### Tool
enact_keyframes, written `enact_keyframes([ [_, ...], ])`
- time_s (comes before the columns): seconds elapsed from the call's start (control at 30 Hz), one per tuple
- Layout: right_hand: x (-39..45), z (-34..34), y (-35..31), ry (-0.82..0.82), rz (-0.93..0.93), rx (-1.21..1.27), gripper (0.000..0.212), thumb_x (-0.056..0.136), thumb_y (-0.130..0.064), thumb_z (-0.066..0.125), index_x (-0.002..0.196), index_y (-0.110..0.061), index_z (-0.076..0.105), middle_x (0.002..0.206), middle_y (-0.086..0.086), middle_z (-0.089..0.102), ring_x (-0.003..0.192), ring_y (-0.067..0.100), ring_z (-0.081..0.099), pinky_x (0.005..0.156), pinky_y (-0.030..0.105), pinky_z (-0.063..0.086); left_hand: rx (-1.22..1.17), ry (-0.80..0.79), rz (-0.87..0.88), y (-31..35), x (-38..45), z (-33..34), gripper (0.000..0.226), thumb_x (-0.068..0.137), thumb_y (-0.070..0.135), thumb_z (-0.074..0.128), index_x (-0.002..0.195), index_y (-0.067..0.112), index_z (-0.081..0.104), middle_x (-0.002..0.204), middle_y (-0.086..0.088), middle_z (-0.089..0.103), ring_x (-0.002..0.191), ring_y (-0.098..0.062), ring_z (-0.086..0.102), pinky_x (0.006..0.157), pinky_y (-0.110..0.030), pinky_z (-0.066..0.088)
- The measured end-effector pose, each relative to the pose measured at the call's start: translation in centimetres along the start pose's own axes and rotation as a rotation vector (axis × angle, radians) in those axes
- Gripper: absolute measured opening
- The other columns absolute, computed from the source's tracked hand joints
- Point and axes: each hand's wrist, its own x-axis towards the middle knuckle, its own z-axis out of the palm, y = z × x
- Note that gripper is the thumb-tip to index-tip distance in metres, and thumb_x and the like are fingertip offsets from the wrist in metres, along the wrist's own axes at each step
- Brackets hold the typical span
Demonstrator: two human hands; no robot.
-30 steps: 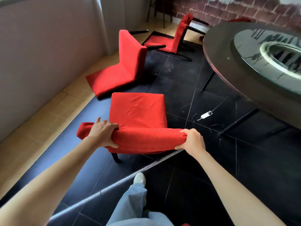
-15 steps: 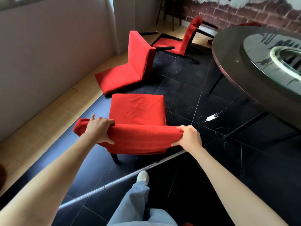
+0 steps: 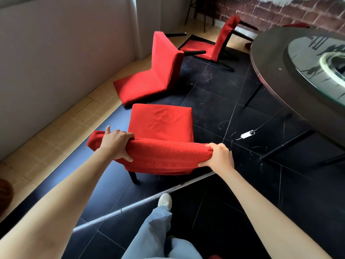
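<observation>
Our chair [image 3: 161, 120] had edged away from the table [image 3: 270, 58] since earlier, upright at twelve o'clock; our left hand [image 3: 115, 144] and right hand [image 3: 220, 157] clenched its backrest. We feared its legs snagging the cable [image 3: 247, 134] at two o'clock.

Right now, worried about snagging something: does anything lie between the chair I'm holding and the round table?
Yes: a white inline switch on its cord lies on the floor between the chair and the round table. Nothing else visible.

Black tiled floor [image 3: 214, 101], brick wall [image 3: 280, 14]
</observation>
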Motion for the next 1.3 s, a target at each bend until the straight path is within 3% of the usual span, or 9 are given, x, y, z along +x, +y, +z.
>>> enact_keyframes([
  [0.3, 0.6, 0.2, 0.6, -0.027, -0.006, 0.0, 0.083, 0.052, -0.051, 0.09, 0.125, -0.034, 0.054, 0.113, 0.001, 0.053, 0.1, 0.028, 0.061, 0.073, 0.036, 0.051, 0.001, -0.043, -0.033, 0.3, 0.5, -0.2, 0.086, 0.047, 0.071, 0.076, 0.124, 0.038, 0.052, 0.108, 0.012, 0.064, 0.11, -0.017, 0.054, 0.11, -0.054, 0.022],
  [0.4, 0.7, 0.0, 0.6, -0.084, -0.013, -0.018, 0.09, 0.052, -0.053, 0.088, 0.131, -0.037, 0.048, 0.122, 0.001, 0.05, 0.11, 0.029, 0.056, 0.082, 0.04, 0.052, 0.004, -0.071, -0.025, 0.3, 0.5, -0.3, 0.091, 0.048, 0.071, 0.075, 0.129, 0.039, 0.049, 0.116, 0.013, 0.062, 0.114, -0.016, 0.054, 0.109, -0.056, 0.022],
  [0.5, 1.0, -0.4, 0.0, -0.162, -0.064, -0.092, 0.104, 0.052, -0.055, 0.087, 0.142, -0.038, 0.037, 0.146, 0.004, 0.034, 0.139, 0.029, 0.026, 0.108, 0.051, 0.032, -0.042, -0.115, -0.022, -0.4, 0.7, -0.6, 0.104, 0.046, 0.07, 0.076, 0.139, 0.041, 0.041, 0.13, 0.013, 0.057, 0.127, -0.015, 0.046, 0.109, -0.064, 0.014],
  [0.6, 1.7, -0.9, -2.1, -0.221, -0.142, -0.12, 0.114, 0.052, -0.057, 0.085, 0.148, -0.039, 0.027, 0.156, 0.005, 0.023, 0.147, 0.028, 0.005, 0.115, 0.056, 0.008, -0.128, -0.111, -0.054, -1.8, 0.7, -1.2, 0.114, 0.043, 0.071, 0.077, 0.144, 0.042, 0.034, 0.138, 0.011, 0.052, 0.134, -0.015, 0.038, 0.11, -0.067, 0.011],
  [0.7, 2.6, -1.3, -5.4, -0.229, -0.191, -0.069, 0.115, 0.051, -0.056, 0.086, 0.148, -0.04, 0.026, 0.153, 0.002, 0.03, 0.146, 0.026, 0.011, 0.115, 0.059, 0.009, -0.19, -0.062, -0.088, -4.2, 0.5, -1.7, 0.115, 0.042, 0.073, 0.076, 0.145, 0.043, 0.033, 0.137, 0.009, 0.053, 0.132, -0.015, 0.04, 0.109, -0.064, 0.015],
  [0.83, 3.9, -0.9, -11.0, -0.212, -0.239, -0.026, 0.114, 0.048, -0.053, 0.087, 0.146, -0.039, 0.03, 0.147, 0.001, 0.038, 0.142, 0.024, 0.02, 0.114, 0.057, 0.017, -0.268, -0.005, -0.148, -9.5, 0.1, -2.2, 0.113, 0.047, 0.072, 0.076, 0.146, 0.042, 0.032, 0.136, 0.007, 0.054, 0.131, -0.018, 0.041, 0.11, -0.061, 0.009],
  [1.1, 6.0, 3.6, -25.5, -0.165, -0.265, 0.033, 0.105, 0.053, -0.049, 0.087, 0.144, -0.037, 0.037, 0.141, 0.002, 0.045, 0.136, 0.023, 0.032, 0.11, 0.042, 0.027, -0.34, 0.069, -0.178, -24.6, 0.1, -2.8, 0.11, 0.049, 0.068, 0.079, 0.146, 0.041, 0.034, 0.134, 0.007, 0.057, 0.131, -0.017, 0.043, 0.111, -0.062, 0.006],
  [1.3, 8.4, 8.0, -36.3, -0.145, -0.224, 0.081, 0.101, 0.057, -0.046, 0.088, 0.144, -0.033, 0.039, 0.138, 0.005, 0.048, 0.133, 0.025, 0.037, 0.109, 0.039, 0.031, -0.347, 0.074, -0.185, -34.9, 0.8, -2.5, 0.106, 0.051, 0.066, 0.078, 0.145, 0.044, 0.034, 0.129, 0.007, 0.06, 0.13, -0.017, 0.044, 0.112, -0.061, 0.007],
])
